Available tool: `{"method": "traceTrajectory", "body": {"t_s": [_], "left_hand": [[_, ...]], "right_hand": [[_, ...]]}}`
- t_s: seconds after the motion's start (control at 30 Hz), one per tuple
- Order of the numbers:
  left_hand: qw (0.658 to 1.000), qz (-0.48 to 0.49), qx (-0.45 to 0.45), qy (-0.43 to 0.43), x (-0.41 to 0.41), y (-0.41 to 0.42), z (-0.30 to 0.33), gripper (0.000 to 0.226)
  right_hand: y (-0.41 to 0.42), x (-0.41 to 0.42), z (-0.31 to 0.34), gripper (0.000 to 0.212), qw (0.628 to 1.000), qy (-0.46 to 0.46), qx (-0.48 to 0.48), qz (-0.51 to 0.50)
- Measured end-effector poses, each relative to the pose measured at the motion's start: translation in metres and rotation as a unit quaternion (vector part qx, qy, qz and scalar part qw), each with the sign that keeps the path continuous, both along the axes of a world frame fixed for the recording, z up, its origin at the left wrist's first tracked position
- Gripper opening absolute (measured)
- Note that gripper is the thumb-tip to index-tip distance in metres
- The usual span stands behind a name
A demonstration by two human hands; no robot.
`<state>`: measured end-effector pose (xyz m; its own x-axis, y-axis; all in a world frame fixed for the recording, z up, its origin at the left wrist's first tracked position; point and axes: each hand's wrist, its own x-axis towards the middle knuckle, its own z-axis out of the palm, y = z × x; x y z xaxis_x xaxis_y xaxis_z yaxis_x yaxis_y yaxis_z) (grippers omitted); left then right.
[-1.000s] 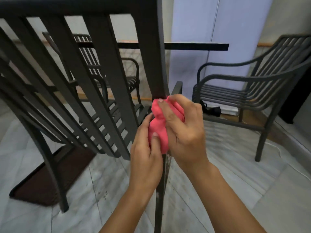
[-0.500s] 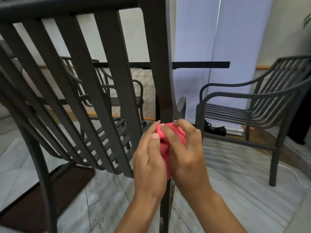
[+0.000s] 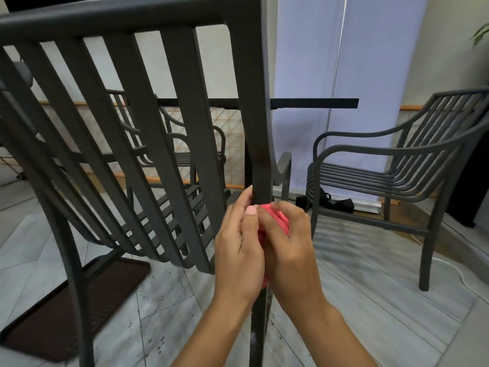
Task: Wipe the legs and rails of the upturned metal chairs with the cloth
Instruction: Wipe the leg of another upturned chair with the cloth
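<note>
A dark grey metal chair point(image 3: 148, 123) fills the left and middle, seen from behind its slatted back. Its right upright post point(image 3: 260, 144) runs from the top rail down to the floor. A pink cloth point(image 3: 277, 218) is wrapped around this post about halfway down. My left hand point(image 3: 238, 250) and my right hand point(image 3: 291, 247) both clasp the cloth around the post, left from the left side, right from the right. Most of the cloth is hidden between my palms. The post below my hands looks dusty and speckled.
Another grey metal armchair point(image 3: 397, 168) stands upright at the right. A third chair point(image 3: 185, 144) sits behind a black table edge point(image 3: 312, 103). A brown doormat point(image 3: 66, 308) lies at lower left on the grey tiled floor. A white cable point(image 3: 455, 271) trails at right.
My two hands with the cloth sit lower in view as the camera tilted up. The left hand closed further over the cloth. The chair's top rail has come into view.
</note>
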<state>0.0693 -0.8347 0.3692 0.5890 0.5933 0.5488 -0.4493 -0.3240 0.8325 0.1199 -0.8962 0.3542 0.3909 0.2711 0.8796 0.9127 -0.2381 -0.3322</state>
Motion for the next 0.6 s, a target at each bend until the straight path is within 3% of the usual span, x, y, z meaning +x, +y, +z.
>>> {"method": "traceTrajectory", "body": {"t_s": [0.07,0.23,0.33,0.6], "left_hand": [[1.000,-0.007,-0.001,0.008,-0.002,0.002,-0.001,0.036],[1.000,0.007,-0.014,0.018,-0.008,0.004,-0.012,0.040],[0.999,0.000,-0.034,0.021,-0.009,0.006,-0.019,0.036],[0.998,-0.003,-0.041,0.044,-0.011,0.001,-0.034,0.044]], "right_hand": [[-0.003,0.000,-0.003,0.007,1.000,0.016,0.002,0.017],[-0.010,0.003,-0.014,0.017,0.998,0.006,0.045,0.031],[-0.018,0.005,-0.024,0.020,0.993,-0.078,0.084,-0.029],[-0.012,0.003,0.010,0.016,0.973,-0.173,0.137,-0.072]]}}
